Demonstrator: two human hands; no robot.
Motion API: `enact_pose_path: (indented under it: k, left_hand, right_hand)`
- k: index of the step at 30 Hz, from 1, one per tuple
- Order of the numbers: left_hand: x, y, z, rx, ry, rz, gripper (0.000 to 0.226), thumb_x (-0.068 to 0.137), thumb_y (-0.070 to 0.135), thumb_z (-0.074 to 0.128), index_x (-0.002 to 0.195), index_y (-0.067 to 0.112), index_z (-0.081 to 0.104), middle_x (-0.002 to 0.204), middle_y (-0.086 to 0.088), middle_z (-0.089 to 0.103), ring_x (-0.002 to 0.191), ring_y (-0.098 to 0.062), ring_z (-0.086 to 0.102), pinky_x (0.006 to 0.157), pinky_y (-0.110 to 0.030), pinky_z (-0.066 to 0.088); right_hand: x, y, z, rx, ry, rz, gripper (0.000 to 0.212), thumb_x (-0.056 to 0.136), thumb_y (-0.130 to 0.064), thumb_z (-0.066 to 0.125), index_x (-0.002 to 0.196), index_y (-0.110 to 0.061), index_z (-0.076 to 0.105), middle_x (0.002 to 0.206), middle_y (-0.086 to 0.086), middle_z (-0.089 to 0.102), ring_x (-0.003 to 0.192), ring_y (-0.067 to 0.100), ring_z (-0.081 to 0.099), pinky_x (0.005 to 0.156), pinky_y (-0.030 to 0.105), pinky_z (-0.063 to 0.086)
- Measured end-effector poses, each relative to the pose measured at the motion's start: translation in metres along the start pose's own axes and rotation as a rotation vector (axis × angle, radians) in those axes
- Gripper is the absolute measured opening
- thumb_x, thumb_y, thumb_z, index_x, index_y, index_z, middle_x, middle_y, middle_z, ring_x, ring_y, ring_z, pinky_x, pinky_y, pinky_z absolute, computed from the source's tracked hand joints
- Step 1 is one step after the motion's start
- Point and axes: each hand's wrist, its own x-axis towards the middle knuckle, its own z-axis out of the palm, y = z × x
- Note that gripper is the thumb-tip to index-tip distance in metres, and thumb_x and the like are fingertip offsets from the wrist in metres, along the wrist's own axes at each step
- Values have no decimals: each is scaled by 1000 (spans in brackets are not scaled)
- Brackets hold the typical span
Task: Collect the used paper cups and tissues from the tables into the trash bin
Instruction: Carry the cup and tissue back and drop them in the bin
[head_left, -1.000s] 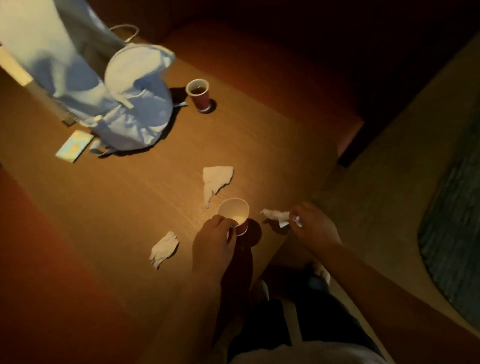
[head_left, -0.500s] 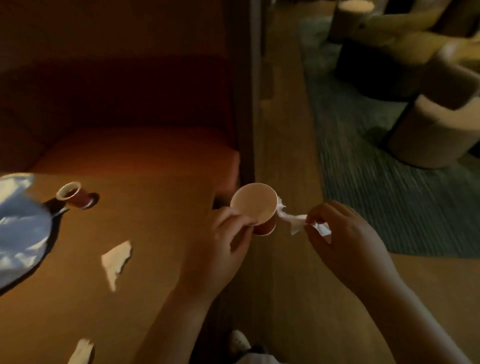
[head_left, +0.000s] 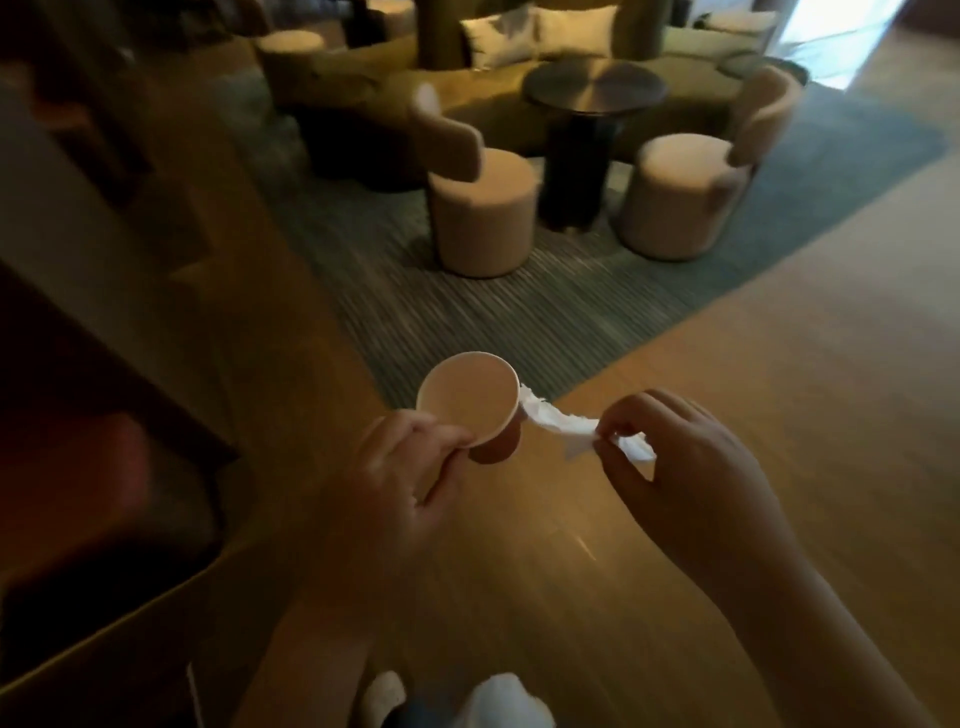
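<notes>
**Cup and tissue carried off the table; view swung to the lounge**

The paper cup was pinched at its rim by the left hand, mouth tilted toward the camera. The tissue was pinched between thumb and forefinger of the right hand, its free end touching the cup's rim. The table seen a second before was lost from view. Wooden floor, a striped rug, stools and a round table were seen instead. No trash bin was visible. Pickup was judged done for these two and the carry begun. Another cup and two tissues were left behind.
</notes>
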Motion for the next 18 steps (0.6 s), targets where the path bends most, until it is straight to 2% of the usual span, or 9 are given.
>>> enact_pose_path:
  k: [3, 6, 10, 13, 18]
  left_hand:
    - [37, 30, 33, -23, -44, 96, 18, 88, 32, 53, 98, 22, 64, 98, 5, 63, 93, -2, 51, 74, -4, 40]
    - [77, 50, 69, -67, -103, 146, 19, 87, 31, 53, 97, 19, 66, 98, 5, 62, 93, -5, 53, 77, -7, 42]
    - [135, 72, 125, -108, -204, 231, 24, 86, 31, 54, 98, 16, 67, 99, 5, 62, 93, -7, 55, 74, -13, 47]
    - [185, 86, 173, -137, -262, 274, 23, 86, 31, 54, 99, 17, 68, 98, 5, 62, 92, -5, 55, 75, -11, 44]
    - [282, 105, 246, -133, -374, 342, 21, 81, 23, 61, 100, 17, 68, 97, 4, 63, 89, -9, 57, 74, -17, 43]
  right_hand:
    - [-7, 50, -22, -15, 58, 100, 9, 82, -20, 65, 89, -23, 61, 90, -11, 62, 75, 2, 52, 63, 8, 35]
    - [-8, 94, -37, -20, 118, 195, 10, 81, -19, 68, 88, -22, 62, 86, -11, 60, 70, -2, 46, 60, 7, 29]
    - [4, 153, -49, -26, 174, 306, 8, 83, -21, 65, 86, -25, 59, 84, -15, 54, 73, 4, 50, 60, 11, 36]
    - [25, 204, -61, -55, 210, 373, 10, 82, -18, 67, 84, -24, 59, 82, -12, 55, 72, 7, 51, 59, 14, 37]
    - [96, 283, -96, -151, 145, 441, 7, 83, -24, 64, 86, -26, 58, 83, -11, 55, 73, 8, 51, 58, 20, 42]
